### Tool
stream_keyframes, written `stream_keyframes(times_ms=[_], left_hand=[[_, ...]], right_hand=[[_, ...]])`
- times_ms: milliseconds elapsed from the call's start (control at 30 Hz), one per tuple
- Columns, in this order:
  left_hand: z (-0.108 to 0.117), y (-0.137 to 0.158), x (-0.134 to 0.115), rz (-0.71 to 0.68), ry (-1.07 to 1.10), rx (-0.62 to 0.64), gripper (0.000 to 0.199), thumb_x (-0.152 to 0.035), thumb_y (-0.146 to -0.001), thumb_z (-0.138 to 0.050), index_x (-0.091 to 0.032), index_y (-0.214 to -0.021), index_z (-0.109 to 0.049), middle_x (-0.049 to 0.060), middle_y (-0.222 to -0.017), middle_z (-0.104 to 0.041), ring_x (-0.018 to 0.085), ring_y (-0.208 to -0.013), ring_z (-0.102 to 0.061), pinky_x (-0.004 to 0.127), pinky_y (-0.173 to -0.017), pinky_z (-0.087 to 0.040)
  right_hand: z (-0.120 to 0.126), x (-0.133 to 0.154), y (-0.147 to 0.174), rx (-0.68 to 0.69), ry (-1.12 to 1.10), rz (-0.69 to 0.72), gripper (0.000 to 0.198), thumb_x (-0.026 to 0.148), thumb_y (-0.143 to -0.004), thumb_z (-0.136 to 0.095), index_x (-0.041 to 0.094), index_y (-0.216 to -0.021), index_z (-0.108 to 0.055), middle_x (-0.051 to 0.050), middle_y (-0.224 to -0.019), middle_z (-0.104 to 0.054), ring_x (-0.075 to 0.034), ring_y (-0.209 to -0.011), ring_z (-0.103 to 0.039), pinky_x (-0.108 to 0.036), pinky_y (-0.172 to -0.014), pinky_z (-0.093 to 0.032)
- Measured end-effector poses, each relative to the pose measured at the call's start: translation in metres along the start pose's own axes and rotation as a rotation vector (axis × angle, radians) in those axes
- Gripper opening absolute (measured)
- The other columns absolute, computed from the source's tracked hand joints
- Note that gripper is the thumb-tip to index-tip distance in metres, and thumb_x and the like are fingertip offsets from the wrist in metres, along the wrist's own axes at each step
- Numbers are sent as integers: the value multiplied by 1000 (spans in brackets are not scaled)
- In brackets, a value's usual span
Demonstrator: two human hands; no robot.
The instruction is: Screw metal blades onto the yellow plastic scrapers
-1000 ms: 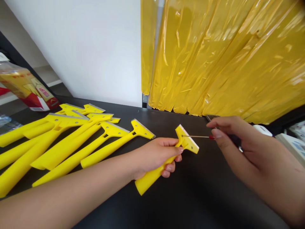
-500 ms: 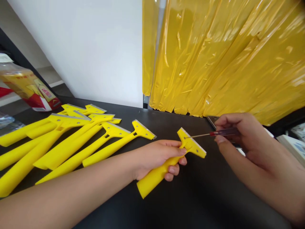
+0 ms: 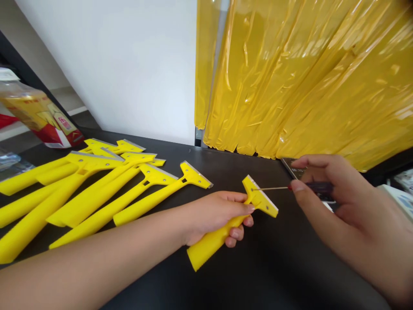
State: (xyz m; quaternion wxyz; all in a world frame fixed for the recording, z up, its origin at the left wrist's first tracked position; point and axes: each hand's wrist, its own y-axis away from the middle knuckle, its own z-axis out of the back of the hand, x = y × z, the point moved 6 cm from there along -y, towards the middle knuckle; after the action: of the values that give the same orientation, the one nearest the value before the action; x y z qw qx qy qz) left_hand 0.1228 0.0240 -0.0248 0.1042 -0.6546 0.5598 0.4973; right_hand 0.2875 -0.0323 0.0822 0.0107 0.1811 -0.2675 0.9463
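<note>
Low in the middle, above the black tabletop, the left hand was wrapped around the handle of a yellow scraper, hiding its neck and part of the grip. The right hand, cut off at the right edge, pinched a screwdriver whose handle end was mostly covered; its thin shaft reached the upper screw on the scraper's head, though the exact contact was too small to make out. Leftward lay a pile of yellow scrapers, overlapping, some handles cropped by the frame. Behind the right hand, a partly hidden phone showed pale, blurred digits. Farther left, a cropped bottle bore a red-and-yellow label with characters too smeared to read. A white panel and yellow sheeting stood behind.
</note>
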Motion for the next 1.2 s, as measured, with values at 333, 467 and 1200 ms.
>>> stream_keyframes(times_ms=[333,467,1200], left_hand=[[0,0,-1,5,19,-5,19,-35,-96,-68,-22,-95,-54,-4,-82,-50,3,-51,-38,19,-48,-31],[0,1,0,12,13,-4,17,-34,-97,-66,-22,-95,-54,-4,-83,-50,3,-51,-38,18,-48,-31],[1,4,-4,-22,-16,-25,17,-33,-97,-65,-22,-92,-53,-4,-84,-51,5,-51,-40,20,-47,-33]], right_hand=[[-6,-2,-1,19,-57,19,25,47,-96,-59,31,-115,-63,-3,-110,-75,-23,-97,-74,-27,-61,-55],[-6,-1,0,29,-30,26,32,50,-95,-62,30,-119,-63,-5,-109,-74,-23,-95,-74,-28,-60,-54],[2,-15,-1,-197,-577,-155,23,22,-88,-67,29,-109,-62,1,-95,-67,-18,-81,-68,-30,-75,-55]])
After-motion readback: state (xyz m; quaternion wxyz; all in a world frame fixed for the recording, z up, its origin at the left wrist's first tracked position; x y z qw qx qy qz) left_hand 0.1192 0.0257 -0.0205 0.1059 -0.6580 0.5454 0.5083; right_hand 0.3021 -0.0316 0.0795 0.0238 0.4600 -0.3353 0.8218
